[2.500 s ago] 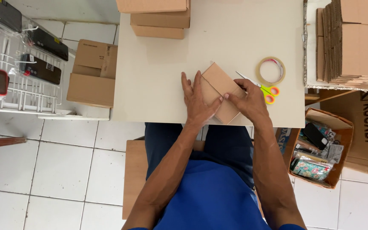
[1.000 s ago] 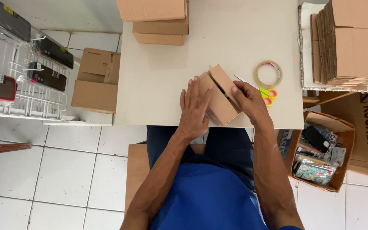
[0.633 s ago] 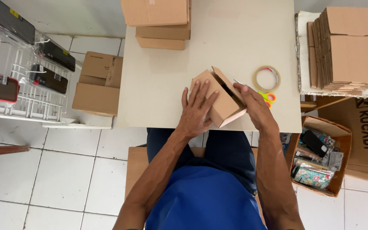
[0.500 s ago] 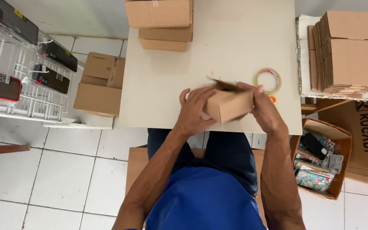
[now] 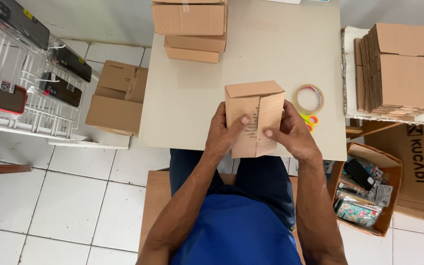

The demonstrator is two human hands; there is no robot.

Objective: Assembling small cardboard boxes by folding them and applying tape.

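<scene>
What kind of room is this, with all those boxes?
Probably a small packing workroom: stacked flat cardboard on the side, a tape roll on the table, and both hands folding a small cardboard box.

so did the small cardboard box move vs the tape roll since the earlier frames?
Yes. The small cardboard box, flat on the table left of the tape roll earlier, is now lifted upright between left hand and right hand.

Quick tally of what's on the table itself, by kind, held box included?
Small cardboard box in both hands: 1
Stacked cardboard boxes at far edge: 3
Tape roll: 1
Scissors: 1
Total: 6
</scene>
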